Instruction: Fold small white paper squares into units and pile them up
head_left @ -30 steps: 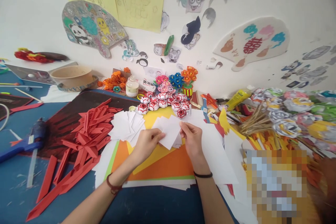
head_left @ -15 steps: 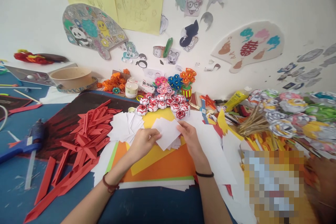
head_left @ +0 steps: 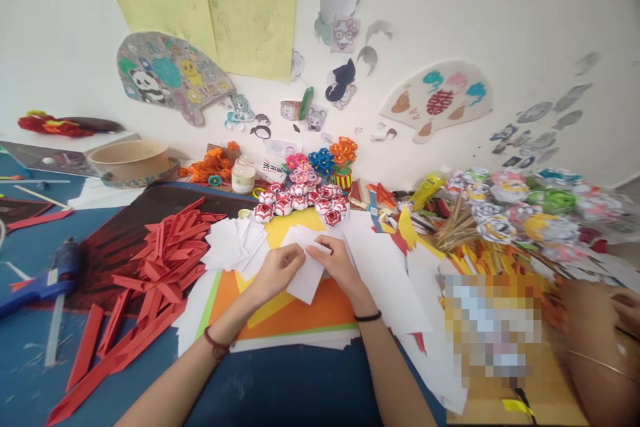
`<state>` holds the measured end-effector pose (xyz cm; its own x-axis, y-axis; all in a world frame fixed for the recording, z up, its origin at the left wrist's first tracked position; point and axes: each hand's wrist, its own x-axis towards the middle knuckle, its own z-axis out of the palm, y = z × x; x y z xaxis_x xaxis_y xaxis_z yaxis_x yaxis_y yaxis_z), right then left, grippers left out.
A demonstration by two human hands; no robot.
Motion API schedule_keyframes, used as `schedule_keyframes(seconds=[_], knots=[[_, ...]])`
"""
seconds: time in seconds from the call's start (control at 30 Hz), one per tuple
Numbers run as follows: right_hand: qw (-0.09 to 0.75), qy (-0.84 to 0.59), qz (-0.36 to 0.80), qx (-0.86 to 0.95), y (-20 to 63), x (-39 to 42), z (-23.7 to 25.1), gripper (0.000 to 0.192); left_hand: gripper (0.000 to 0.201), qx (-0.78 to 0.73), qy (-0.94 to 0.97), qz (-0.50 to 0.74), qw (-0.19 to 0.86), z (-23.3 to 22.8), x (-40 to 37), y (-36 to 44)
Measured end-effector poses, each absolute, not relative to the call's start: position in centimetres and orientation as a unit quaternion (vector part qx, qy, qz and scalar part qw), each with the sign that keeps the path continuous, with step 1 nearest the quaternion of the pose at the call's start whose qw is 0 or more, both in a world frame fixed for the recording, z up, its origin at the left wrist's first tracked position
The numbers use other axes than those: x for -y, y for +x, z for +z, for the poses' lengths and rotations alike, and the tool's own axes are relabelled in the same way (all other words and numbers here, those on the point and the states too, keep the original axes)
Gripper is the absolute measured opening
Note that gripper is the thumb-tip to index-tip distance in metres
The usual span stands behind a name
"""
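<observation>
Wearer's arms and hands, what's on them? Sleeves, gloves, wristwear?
Both forearms are bare, with no sleeves in view and no gloves. The left hand has a dark red cord bracelet at the wrist. The right hand has a thin black band at the wrist. No rings or markings are visible.

White square paper sheet (head_left: 306,273): plain white, unpatterned. Folded paper strips (head_left: 165,260), left: solid red. Flat card sheets (head_left: 320,310) beneath: orange, yellow, green-edged. Small paper balls (head_left: 300,199), far: red-and-white patterned. Glue gun (head_left: 40,280), far left: blue. Table surface (head_left: 280,387): dark blue.
</observation>
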<state>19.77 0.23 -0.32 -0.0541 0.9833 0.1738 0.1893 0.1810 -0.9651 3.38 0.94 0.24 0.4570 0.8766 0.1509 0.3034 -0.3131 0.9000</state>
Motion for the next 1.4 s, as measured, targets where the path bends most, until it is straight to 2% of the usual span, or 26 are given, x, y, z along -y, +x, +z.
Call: schedule_keyframes(seconds=[0.2,0.4,0.6,0.73,0.93,1.17,1.33,1.4], knots=[[0.487,-0.493,0.307,0.652,18.5,0.6,0.5,0.02,0.026,-0.441,0.725,0.344,0.403,0.3,-1.0,3.3],[0.519,-0.494,0.276,0.64,18.3,0.5,0.5,0.02,0.025,-0.435,0.732,0.357,0.384,0.6,-1.1,3.3],[0.601,-0.519,0.257,0.551,20.4,0.3,0.8,0.025,0.022,-0.411,0.772,0.351,0.334,1.0,-0.3,3.3],[0.618,-0.512,0.266,0.533,21.4,0.7,0.8,0.026,0.024,-0.405,0.788,0.346,0.31,2.0,0.4,3.3],[0.699,-0.517,0.23,0.437,22.7,0.1,0.2,0.028,0.024,-0.439,0.781,0.356,0.264,3.4,-0.1,2.0],[0.663,-0.495,0.279,0.488,20.3,0.2,-0.1,0.032,0.026,-0.378,0.818,0.35,0.256,2.1,-1.8,2.2],[0.673,-0.458,0.362,0.454,19.4,0.0,-0.4,0.033,0.027,-0.415,0.78,0.416,0.217,0.1,-2.4,1.8],[0.676,-0.445,0.386,0.443,19.2,-0.1,-0.4,0.032,0.025,-0.412,0.776,0.417,0.234,-0.3,-2.5,1.4]])
